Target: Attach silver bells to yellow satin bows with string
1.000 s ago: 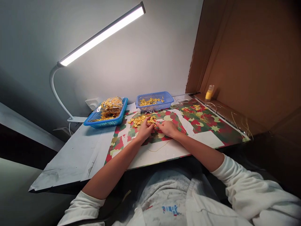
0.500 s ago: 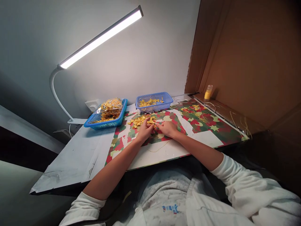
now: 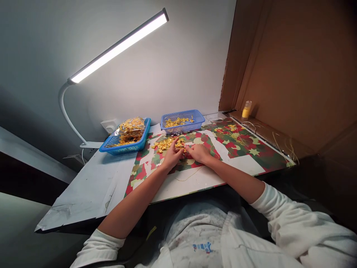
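Both hands meet over the patterned sheet, fingertips close together. My left hand [image 3: 173,156] is closed, its thumb and fingers pinching a small gold ribbon bow, mostly hidden by the fingers. From the other side my right hand [image 3: 199,153] pinches at the same bow; its exact grip is too small to make out. A loose pile of gold ribbon bows [image 3: 161,144] lies just beyond and left of my left hand. A thin yellow cord [image 3: 185,180] curves over the white strip of table below the hands.
Behind the pile stands a purple-blue basket [image 3: 183,128] with gold bows. A blue basket [image 3: 122,149] at left holds more, some in a clear bag. Gold bows with cords [image 3: 234,136] lie at right. A lit lamp [image 3: 119,46] arches overhead; a yellow-filled bottle [image 3: 246,110] stands by the cardboard.
My hands have barely moved; the fingertips shift slightly around the bow between them. The baskets and the pile stay where they were.
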`<state>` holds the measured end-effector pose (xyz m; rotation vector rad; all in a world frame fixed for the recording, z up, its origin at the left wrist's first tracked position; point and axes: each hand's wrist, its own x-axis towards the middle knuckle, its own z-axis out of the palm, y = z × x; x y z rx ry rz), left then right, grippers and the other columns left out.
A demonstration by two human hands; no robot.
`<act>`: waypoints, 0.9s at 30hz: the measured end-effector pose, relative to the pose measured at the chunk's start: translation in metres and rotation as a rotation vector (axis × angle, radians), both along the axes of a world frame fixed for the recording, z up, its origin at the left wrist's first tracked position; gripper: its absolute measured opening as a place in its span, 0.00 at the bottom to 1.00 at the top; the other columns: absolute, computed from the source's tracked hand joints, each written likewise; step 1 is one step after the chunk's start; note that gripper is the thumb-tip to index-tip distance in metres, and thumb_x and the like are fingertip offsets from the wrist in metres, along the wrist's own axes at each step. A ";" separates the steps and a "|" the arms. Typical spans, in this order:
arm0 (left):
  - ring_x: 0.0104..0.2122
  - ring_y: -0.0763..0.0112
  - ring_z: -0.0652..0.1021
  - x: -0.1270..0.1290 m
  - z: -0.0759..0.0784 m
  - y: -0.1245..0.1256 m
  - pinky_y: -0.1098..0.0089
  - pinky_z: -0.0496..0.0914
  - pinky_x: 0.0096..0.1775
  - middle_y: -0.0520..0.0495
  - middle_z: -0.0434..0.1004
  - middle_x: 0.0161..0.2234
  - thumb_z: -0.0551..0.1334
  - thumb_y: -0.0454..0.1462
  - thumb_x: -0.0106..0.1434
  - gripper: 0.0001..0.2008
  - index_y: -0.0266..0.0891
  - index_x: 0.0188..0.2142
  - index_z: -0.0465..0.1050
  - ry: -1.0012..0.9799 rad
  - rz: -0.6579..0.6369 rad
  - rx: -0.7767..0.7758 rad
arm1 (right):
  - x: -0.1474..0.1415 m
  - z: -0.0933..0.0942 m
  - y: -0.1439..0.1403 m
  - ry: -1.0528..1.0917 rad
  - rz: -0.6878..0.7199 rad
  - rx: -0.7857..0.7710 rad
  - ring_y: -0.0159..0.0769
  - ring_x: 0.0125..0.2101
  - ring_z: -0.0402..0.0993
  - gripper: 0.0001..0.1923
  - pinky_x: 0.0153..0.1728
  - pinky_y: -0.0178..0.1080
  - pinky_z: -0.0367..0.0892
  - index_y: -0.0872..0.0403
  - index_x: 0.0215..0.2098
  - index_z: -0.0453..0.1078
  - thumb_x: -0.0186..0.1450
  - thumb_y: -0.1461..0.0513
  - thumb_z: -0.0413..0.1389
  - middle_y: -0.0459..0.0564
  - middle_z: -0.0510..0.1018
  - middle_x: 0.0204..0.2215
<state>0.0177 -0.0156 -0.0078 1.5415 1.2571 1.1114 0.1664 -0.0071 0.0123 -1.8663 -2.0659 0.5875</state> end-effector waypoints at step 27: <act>0.20 0.76 0.71 -0.001 -0.004 0.005 0.75 0.64 0.25 0.55 0.73 0.22 0.59 0.35 0.58 0.27 0.34 0.58 0.60 -0.021 0.052 0.022 | 0.011 -0.006 0.013 0.017 -0.022 0.142 0.36 0.32 0.73 0.25 0.26 0.34 0.55 0.53 0.36 0.73 0.71 0.49 0.39 0.50 0.80 0.31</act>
